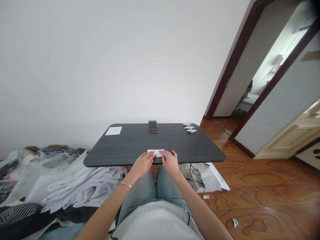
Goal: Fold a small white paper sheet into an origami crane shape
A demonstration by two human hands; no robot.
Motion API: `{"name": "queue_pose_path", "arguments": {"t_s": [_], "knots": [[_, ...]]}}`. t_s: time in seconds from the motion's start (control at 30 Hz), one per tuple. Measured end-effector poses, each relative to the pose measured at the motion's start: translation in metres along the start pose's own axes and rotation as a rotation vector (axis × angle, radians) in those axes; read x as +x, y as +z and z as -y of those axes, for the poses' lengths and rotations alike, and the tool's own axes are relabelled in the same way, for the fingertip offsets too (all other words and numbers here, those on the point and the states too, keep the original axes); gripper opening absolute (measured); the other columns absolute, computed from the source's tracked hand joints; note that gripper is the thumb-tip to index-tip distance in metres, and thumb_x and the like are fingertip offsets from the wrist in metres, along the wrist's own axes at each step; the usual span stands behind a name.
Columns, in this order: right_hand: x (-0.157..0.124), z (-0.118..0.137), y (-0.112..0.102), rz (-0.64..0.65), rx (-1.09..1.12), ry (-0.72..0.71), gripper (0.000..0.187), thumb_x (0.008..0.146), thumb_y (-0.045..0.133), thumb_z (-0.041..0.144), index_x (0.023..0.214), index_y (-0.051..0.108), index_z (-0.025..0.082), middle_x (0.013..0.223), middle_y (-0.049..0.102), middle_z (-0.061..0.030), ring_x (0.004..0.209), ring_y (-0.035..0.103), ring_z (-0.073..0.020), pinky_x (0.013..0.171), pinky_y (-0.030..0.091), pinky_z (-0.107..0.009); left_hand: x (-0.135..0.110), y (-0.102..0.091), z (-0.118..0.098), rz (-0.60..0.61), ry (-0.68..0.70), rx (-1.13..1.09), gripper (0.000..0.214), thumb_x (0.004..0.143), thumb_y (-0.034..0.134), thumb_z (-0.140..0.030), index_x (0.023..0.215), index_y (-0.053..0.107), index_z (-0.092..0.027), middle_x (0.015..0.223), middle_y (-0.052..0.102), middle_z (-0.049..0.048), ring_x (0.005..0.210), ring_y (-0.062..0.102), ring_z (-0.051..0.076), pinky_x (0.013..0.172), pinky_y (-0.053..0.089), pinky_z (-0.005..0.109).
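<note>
A folded white paper lies at the near edge of the dark table, shaped as a small rectangle. My left hand holds its left end, fingers close together over the near side. At the right end, my right hand presses the paper with its index finger, while its outer fingers are slightly raised. Both thumbs are hard to make out. Several folded paper cranes stand in a row at the table's far right. Toward the far left lies a flat white sheet of paper.
On the dark table, a phone leans in a stand near the white wall. Clothes and clear bags are heaped on the left. Under the right side sit a box and papers; paper scraps lie on the wooden floor.
</note>
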State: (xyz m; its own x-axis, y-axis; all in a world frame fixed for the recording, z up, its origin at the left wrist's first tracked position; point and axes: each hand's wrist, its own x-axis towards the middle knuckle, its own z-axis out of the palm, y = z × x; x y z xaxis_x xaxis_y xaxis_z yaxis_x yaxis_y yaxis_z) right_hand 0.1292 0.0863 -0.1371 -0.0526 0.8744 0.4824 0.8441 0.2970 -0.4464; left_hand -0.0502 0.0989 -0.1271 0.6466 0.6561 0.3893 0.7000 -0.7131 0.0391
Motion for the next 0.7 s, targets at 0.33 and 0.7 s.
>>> {"name": "queue_pose_path", "arguments": {"t_s": [0.33, 0.7], "knots": [[-0.016, -0.017, -0.015, 0.145, -0.263, -0.368, 0.038, 0.091, 0.040, 0.035, 0.127, 0.045, 0.026, 0.135, 0.045, -0.0110, 0.126, 0.038, -0.0237, 0.104, 0.017, -0.050, -0.001, 0.002, -0.006, -0.020, -0.010, 0.078, 0.035, 0.090, 0.033, -0.021, 0.123, 0.044, -0.022, 0.132, 0.048, 0.0077, 0.120, 0.044, 0.017, 0.101, 0.031, 0.038], [-0.014, -0.015, -0.016, 0.164, -0.261, -0.335, 0.036, 0.090, 0.041, 0.037, 0.124, 0.048, 0.024, 0.134, 0.045, -0.0119, 0.126, 0.037, -0.0236, 0.103, 0.021, -0.049, -0.003, 0.003, -0.014, -0.031, 0.013, 0.156, 0.037, 0.089, 0.038, -0.030, 0.124, 0.044, -0.019, 0.126, 0.051, 0.0113, 0.113, 0.047, 0.022, 0.095, 0.032, 0.039]]}}
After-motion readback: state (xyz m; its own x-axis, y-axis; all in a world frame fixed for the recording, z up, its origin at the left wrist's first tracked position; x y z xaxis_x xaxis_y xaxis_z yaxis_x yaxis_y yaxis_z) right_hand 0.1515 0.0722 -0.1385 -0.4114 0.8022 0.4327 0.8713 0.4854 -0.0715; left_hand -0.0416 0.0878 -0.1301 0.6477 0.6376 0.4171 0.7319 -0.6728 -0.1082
